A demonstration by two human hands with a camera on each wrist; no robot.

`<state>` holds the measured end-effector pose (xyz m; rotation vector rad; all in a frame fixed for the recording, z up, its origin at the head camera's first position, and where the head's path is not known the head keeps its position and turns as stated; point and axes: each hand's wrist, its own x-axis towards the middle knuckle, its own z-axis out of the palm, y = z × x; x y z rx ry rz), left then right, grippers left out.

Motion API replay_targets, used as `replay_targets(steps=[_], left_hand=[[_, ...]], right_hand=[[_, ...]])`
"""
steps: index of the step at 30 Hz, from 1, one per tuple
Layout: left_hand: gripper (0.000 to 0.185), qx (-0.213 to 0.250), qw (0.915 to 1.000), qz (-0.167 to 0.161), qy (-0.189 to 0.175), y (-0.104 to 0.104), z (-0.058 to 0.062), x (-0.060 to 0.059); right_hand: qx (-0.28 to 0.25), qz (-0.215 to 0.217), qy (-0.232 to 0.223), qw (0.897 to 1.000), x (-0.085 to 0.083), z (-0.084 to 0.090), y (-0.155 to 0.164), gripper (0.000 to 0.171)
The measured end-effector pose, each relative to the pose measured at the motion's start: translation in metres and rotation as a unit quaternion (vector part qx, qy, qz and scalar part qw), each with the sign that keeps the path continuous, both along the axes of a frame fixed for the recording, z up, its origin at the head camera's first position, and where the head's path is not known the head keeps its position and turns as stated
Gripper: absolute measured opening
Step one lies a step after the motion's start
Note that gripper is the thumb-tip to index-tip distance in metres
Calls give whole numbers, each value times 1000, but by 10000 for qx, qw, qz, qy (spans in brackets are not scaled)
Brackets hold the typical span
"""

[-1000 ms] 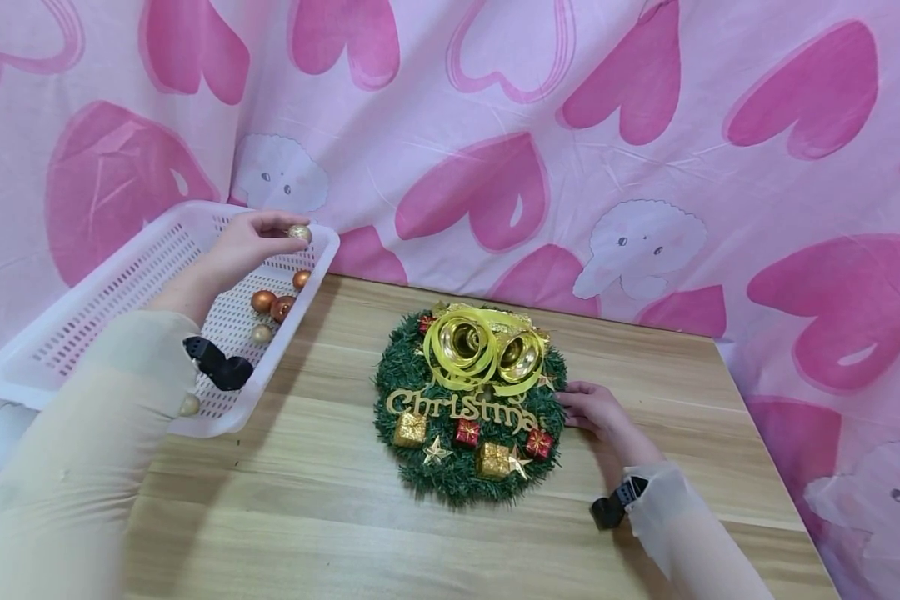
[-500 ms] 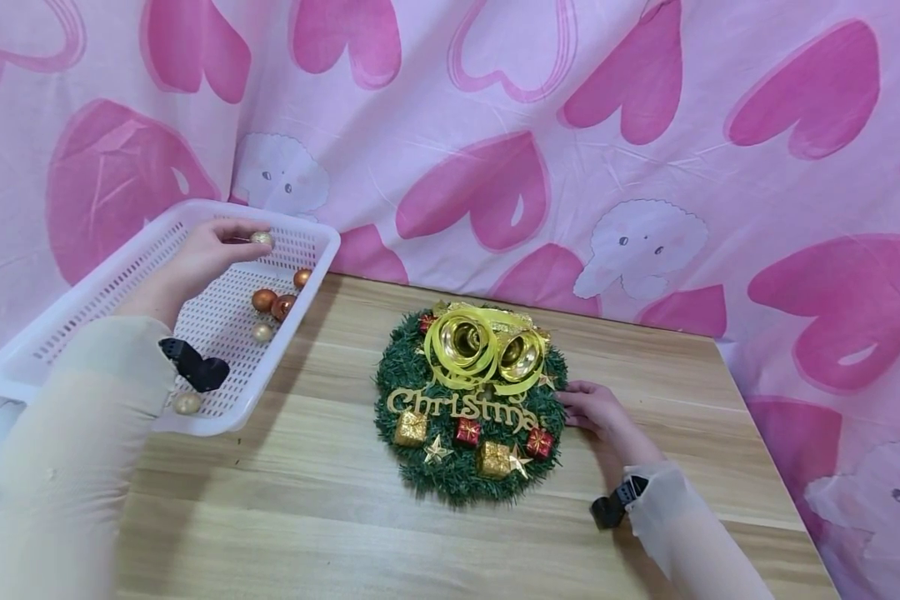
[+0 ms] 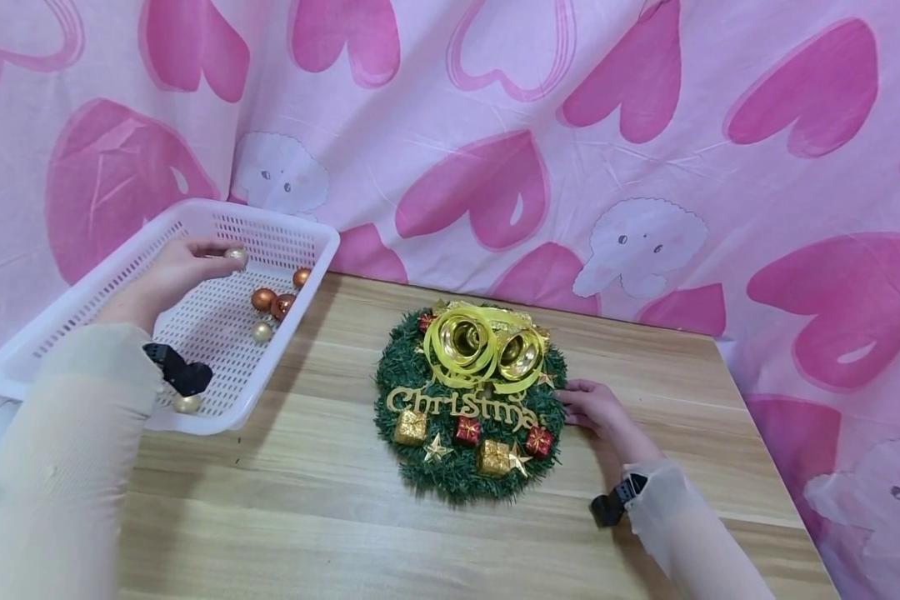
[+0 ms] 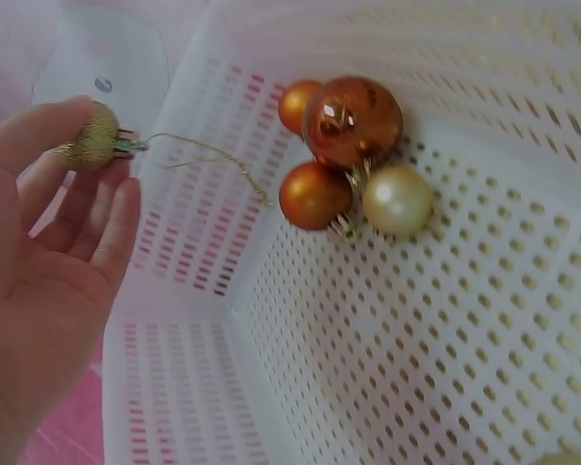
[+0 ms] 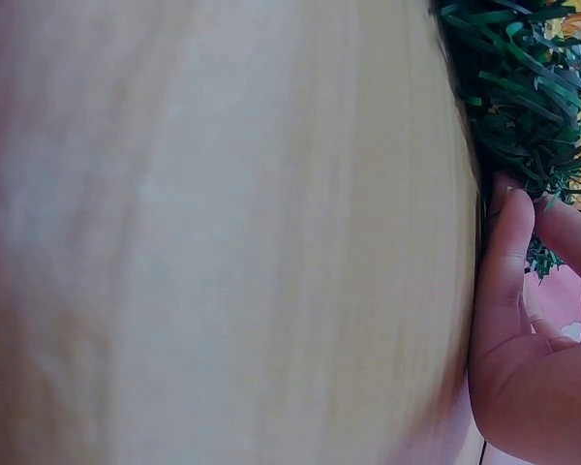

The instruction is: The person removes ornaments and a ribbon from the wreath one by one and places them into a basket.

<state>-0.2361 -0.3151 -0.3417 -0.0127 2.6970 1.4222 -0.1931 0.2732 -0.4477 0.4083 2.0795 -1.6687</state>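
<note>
In the head view my left hand (image 3: 167,273) is over the white basket, pinching a small glittery gold bauble (image 3: 236,257). The left wrist view has this bauble (image 4: 99,139) between thumb and fingers, its gold string trailing to the right. A round green Christmas wreath (image 3: 461,486) lies on the table, bearing gold bells (image 3: 521,357), small gift boxes (image 3: 411,427), stars and gold lettering. My right hand (image 3: 598,410) is at the wreath's right edge. Seen from the right wrist, thumb and fingers pinch its green tinsel (image 5: 523,116).
A white perforated basket (image 3: 285,354) stands on the left of the wooden table (image 3: 307,517). Inside are orange baubles (image 4: 316,196), a shiny copper one (image 4: 353,123) and pale gold ones (image 4: 398,201). Behind hangs a pink heart-patterned cloth (image 3: 360,150).
My left hand has moved left and slightly down with the gold bauble, from the basket's far right corner further over its inside. My right hand and the wreath have stayed put.
</note>
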Motion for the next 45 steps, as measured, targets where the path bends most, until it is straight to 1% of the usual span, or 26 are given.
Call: replay_targets(steps=[2,4,8,13,15,18,20,24,26,32,35,38,42,45], left_hand=[[61,-106,9997,-126,-192,-4,-3,0],[65,-208,9989,-264,-319,-7,-5,1],[66,-266,9981,-341,-431,-11,-9,2],[69,-644,9951,-414,-620,-11,-12,6],[67,-817,9933,-483,-656,-11,-13,8],[64,-991,9910,-560,-702,-11,-15,9],[63,-1069,9893,-649,-757,-12,-16,10],[63,-1151,9870,-731,-846,-14,-18,11],[63,-1168,9865,-750,-869,-16,-19,11],[63,-1137,9860,-801,-917,-19,-22,12],[61,-1198,9851,-858,-891,-20,-22,12],[58,-1158,9863,-869,-786,-18,-21,11],[61,-825,9912,-754,-707,-8,-13,7],[63,-406,9945,-712,-647,4,-5,2]], right_hand=[[1,1,17,10000,0,0,1,48],[13,11,23,10000,0,0,1,44],[34,16,45,10000,0,0,0,44],[14,-6,38,10000,1,-1,0,45],[-1,-19,22,10000,1,-1,-1,49],[-1,-6,-4,10000,1,-1,-1,58],[-7,-6,-10,10000,0,-1,-1,61],[3,-13,-18,10000,0,-1,-1,58],[5,-23,-19,10000,0,-1,-1,57],[33,-17,-35,10000,0,-1,-1,61],[32,-6,-19,10000,0,-1,-1,61],[23,1,-12,10000,0,0,0,60],[18,12,-19,10000,0,0,0,60],[14,11,-29,10000,0,0,-1,60]])
